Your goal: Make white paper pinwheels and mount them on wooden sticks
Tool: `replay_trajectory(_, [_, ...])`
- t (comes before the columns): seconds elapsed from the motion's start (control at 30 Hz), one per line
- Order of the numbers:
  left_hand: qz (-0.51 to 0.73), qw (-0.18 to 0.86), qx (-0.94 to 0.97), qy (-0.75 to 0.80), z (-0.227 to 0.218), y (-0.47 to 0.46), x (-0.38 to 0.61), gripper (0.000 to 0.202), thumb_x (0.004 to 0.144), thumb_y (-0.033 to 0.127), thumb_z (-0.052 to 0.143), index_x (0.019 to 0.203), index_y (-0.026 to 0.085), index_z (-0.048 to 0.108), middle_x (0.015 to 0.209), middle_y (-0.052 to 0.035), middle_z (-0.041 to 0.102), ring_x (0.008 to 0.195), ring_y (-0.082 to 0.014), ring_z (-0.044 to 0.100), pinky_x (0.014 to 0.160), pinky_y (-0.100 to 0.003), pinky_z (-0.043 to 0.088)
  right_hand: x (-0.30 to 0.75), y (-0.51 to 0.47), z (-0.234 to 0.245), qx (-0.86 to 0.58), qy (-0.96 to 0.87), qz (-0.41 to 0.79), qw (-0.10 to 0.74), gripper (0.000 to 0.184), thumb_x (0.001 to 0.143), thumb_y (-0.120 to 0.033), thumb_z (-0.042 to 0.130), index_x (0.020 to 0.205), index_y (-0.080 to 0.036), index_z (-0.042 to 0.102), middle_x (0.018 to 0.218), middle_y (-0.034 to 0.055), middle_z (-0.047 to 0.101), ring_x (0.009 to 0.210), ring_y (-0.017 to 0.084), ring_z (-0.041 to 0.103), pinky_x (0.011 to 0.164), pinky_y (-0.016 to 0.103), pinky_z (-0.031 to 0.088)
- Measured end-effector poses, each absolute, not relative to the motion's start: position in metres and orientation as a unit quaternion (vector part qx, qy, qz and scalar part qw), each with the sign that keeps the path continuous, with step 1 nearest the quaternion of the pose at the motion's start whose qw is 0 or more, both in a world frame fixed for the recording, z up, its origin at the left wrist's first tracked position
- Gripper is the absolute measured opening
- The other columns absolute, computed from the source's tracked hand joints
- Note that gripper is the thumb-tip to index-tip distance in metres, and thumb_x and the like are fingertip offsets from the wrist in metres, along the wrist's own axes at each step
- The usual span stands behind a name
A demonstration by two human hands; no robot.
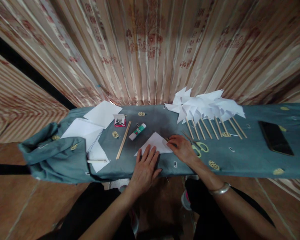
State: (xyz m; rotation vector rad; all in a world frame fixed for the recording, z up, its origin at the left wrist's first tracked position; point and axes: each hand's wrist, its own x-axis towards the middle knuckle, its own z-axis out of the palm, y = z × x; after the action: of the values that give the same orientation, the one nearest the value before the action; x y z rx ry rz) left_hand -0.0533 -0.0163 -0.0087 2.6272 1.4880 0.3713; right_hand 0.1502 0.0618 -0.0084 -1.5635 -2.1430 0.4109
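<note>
A white sheet of paper (155, 140), folded into a triangle, lies on the cloth in front of me. My left hand (145, 168) rests on its lower left edge, fingers stretched out flat. At the right corner, my right hand (180, 146) has thumb and fingers pinched together on the paper. Just beyond that hand lie scissors with light green handles (202, 147). A glue stick (137, 131) is behind the triangle to the left. Farther left are a few thin wooden sticks (123, 140) and a small open box (120, 120) with shiny metal bits inside.
Several white paper pinwheels (205, 105) on wooden sticks lie in a row at the back right. A black phone (275, 138) lies at the right. Loose white paper sheets (103, 114) and a pen-like stick (97, 161) are at the left. The narrow table has a bunched green cloth (43, 146).
</note>
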Motion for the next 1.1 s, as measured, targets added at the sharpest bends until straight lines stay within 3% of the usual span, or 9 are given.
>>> replay_trajectory(0.2, [0.120,0.041,0.862,0.490,-0.012,-0.019,-0.052,0.055,0.092,0.042,0.047,0.140,0.015,0.040,0.149,-0.0126,0.040,0.141,-0.0321,0.028,0.112,-0.058,0.024,0.149,0.061,-0.006,-0.563,-0.786,0.142,0.212,0.019,0.086,-0.022,0.057,0.084,-0.019,0.075,0.103,0.0082,0.070,0.097,0.022,0.062,0.091,0.036,0.045])
replay_trajectory(0.37, [0.165,0.008,0.842,0.514,-0.014,-0.010,-0.061,0.054,0.092,0.036,0.048,0.140,0.013,0.037,0.149,-0.0171,0.040,0.141,-0.0320,0.029,0.111,-0.056,0.025,0.148,0.061,-0.005,-0.557,-0.784,0.152,0.228,0.019,0.086,-0.022,0.057,0.082,-0.020,0.075,0.102,0.0074,0.071,0.096,0.022,0.062,0.090,0.035,0.046])
replay_trajectory(0.63, [0.225,0.030,0.808,0.544,-0.014,0.008,-0.082,0.042,0.093,0.022,0.046,0.133,0.014,0.046,0.130,-0.0138,0.059,0.115,-0.0276,0.053,0.093,-0.044,0.043,0.149,0.061,-0.002,-0.561,-0.767,0.196,0.243,0.015,0.084,-0.021,0.061,0.082,-0.021,0.076,0.099,0.0055,0.072,0.095,0.021,0.065,0.090,0.035,0.047])
replay_trajectory(0.83, [0.200,0.039,0.804,0.559,-0.013,0.005,-0.081,0.031,0.091,0.018,0.047,0.120,0.015,0.058,0.128,-0.0121,0.060,0.106,-0.0272,0.053,0.084,-0.041,0.045,0.147,0.061,-0.002,-0.564,-0.772,0.185,0.225,0.016,0.085,-0.023,0.060,0.081,-0.021,0.075,0.100,0.0058,0.072,0.097,0.023,0.063,0.091,0.037,0.046])
replay_trajectory(1.1, [0.180,0.072,0.803,0.564,-0.011,0.005,-0.082,0.029,0.093,0.020,0.045,0.118,0.017,0.060,0.126,-0.0120,0.060,0.105,-0.0260,0.052,0.084,-0.041,0.046,0.144,0.060,-0.003,-0.570,-0.771,0.178,0.220,0.016,0.085,-0.023,0.058,0.081,-0.020,0.074,0.099,0.0065,0.071,0.096,0.023,0.062,0.090,0.037,0.045])
